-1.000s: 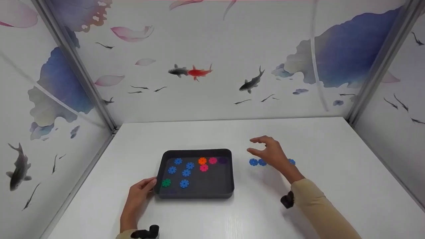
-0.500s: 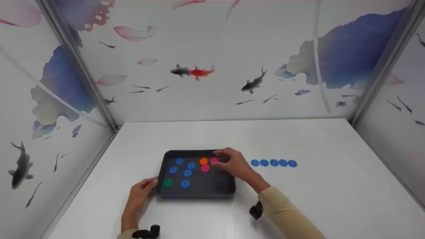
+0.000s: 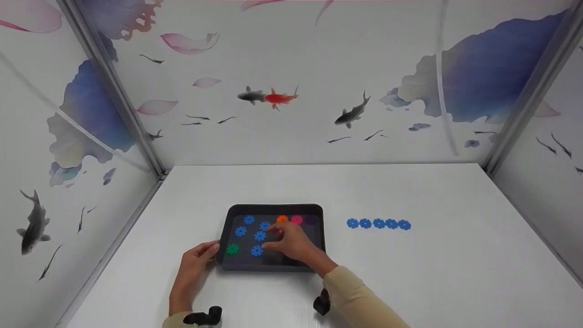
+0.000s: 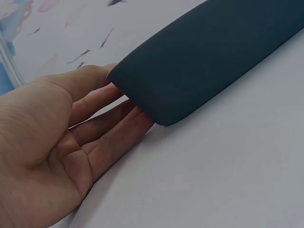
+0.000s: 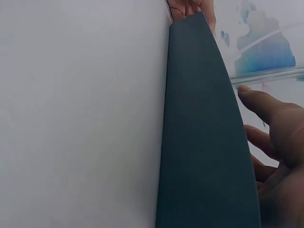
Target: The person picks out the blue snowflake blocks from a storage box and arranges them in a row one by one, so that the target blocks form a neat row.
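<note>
A dark grey rectangular tray [image 3: 278, 267] holds several flat, notched plastic discs in the head view. Blue discs [image 3: 240, 231] lie in its left and middle part, with a green disc [image 3: 232, 248] at the near left. An orange disc [image 3: 282, 218] and a pink disc [image 3: 296, 219] are at the back. My left hand [image 3: 193, 269] holds the tray's left side, thumb at the rim and fingers against the wall [image 4: 137, 90]. Above the tray hovers my right hand [image 3: 294, 241], thumb and forefinger apart around the middle blue discs, nothing visible between them. It partly hides another pink disc.
To the tray's right, several blue discs [image 3: 379, 223] lie in a row on the white table [image 3: 437, 273]. Walls with painted fish surround the table on the back and sides. The tray walls are low; dark purple discs [image 3: 310, 220] barely show inside.
My right hand has moved left from above the row of blue discs, across the tray's right wall, to over the tray's middle. The left hand stays at the tray's left side.
</note>
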A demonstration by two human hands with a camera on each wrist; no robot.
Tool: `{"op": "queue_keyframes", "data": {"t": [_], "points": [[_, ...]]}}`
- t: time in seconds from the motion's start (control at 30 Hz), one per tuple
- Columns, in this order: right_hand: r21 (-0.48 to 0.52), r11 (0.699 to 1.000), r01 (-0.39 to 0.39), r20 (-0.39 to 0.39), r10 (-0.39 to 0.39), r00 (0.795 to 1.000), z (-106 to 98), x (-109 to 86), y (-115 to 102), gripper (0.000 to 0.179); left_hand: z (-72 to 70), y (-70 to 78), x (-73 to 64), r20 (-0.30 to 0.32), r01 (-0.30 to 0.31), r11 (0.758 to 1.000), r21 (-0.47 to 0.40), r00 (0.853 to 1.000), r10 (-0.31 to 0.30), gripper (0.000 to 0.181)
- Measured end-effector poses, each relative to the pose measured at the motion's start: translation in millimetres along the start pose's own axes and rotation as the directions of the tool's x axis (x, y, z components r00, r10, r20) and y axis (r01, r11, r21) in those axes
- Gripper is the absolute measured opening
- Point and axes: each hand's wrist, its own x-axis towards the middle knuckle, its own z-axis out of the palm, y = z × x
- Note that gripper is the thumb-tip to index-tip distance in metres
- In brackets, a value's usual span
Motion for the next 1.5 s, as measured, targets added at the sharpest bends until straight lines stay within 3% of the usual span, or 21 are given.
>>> {"op": "queue_keyframes", "data": {"t": [0.2,0.8,1.07,1.23,1.5], "points": [[0.057,0.998,-0.008,0.022,0.007,1.0,14,4.2,3,0.039,2.9,0.8,-0.2,-0.004,-0.02,1.0,-0.014,1.0,0.02,0.048],[0.01,0.998,-0.057,0.057,0.056,0.997,33,10.4,1,0.034,1.8,-0.9,-1.4,0.006,-0.023,0.999,-0.026,1.0,0.024,0.044],[-0.079,0.992,-0.098,0.038,0.101,0.994,33,12.0,0,0.035,1.9,-1.2,0.4,0.003,-0.021,1.0,-0.007,1.0,0.021,0.051],[-0.17,0.981,-0.089,0.016,0.094,0.995,35,12.9,-1,0.029,1.8,-0.8,-0.7,0.002,-0.017,0.999,-0.034,1.0,0.017,0.047],[-0.284,0.956,-0.071,0.026,0.082,0.996,35,14.1,-6,0.028,0.4,1.0,-2.0,-0.013,-0.01,1.0,-0.005,1.0,0.01,0.045]]}}
